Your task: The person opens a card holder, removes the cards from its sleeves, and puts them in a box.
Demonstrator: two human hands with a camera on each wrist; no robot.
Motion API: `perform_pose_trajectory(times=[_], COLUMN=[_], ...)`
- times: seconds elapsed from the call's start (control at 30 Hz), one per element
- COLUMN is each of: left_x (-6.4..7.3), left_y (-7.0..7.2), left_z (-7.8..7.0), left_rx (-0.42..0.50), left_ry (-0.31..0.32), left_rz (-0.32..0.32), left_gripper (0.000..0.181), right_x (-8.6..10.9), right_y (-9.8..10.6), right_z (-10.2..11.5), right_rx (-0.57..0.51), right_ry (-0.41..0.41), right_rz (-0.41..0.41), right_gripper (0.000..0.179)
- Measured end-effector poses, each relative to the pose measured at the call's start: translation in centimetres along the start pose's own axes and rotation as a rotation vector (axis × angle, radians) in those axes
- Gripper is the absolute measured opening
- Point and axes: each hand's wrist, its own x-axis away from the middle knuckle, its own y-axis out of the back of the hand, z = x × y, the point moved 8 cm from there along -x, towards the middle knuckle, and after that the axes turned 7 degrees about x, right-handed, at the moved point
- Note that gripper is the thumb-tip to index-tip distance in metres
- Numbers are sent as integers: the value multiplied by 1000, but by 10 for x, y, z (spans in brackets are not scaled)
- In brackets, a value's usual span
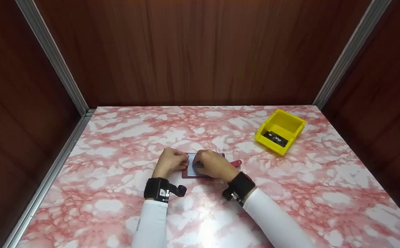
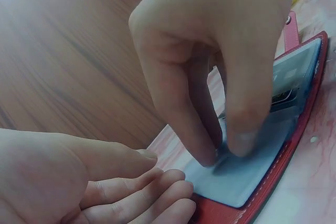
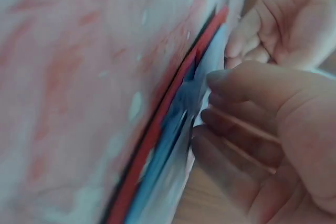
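Observation:
A red card holder [image 1: 185, 175] with stitched edges lies spread open on the table, its clear plastic sleeves [image 2: 231, 182] facing up. My right hand [image 1: 213, 164] reaches down over it. Thumb and fingers of that hand pinch at a sleeve, which rises in a small fold in the right wrist view. At the holder's left edge is my left hand [image 1: 170, 161], fingers loosely bent and fingertips right beside the corner, with nothing between thumb and fingers. A snap strap [image 1: 236, 163] sticks out on the holder's right side. A dark printed card [image 2: 283, 97] shows in the far sleeve.
Back right on the pink-and-white marbled table [image 1: 117, 137] stands a yellow bin [image 1: 291, 123] holding a black item [image 1: 275, 138] with white lettering. Brown wood-patterned panels [image 1: 200, 51] enclose the table at the back and both sides.

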Motion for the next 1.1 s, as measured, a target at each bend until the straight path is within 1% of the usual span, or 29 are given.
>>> perform_pose_trajectory(times=[0.03,0.1,0.2,0.33,0.37,0.43,0.53,0.63,0.83,0.97,1.1], left_x=[0,0,2,3,3,4,4,4,5,5,3], left_y=[-2,-6,-12,-27,-32,-40,-49,-53,-63,-65,-64], left_z=[0,0,-2,-3,-3,-3,-3,-4,-4,-2,1], left_rx=[0,-1,-16,-27,-26,-34,-54,-63,-77,-92,-72], left_ry=[-2,-7,-22,-38,-39,-45,-52,-56,-68,-61,-47], left_rz=[1,1,-4,24,34,52,63,66,95,88,64], left_gripper=[20,18,14,11,11,11,11,12,12,12,10], right_x=[3,10,22,40,44,49,52,52,50,48,49], right_y=[2,7,16,21,21,21,21,21,20,20,20], right_z=[-4,-16,-36,-64,-69,-76,-79,-78,-74,-72,-73], right_rx=[-23,-64,-86,-109,-113,-118,-113,-101,-90,-84,-83], right_ry=[7,-3,-61,-198,-224,-249,-232,-204,-193,-181,-192], right_rz=[-12,-24,-30,35,54,89,103,95,99,96,94], right_gripper=[10,14,19,32,34,36,35,32,34,32,32])
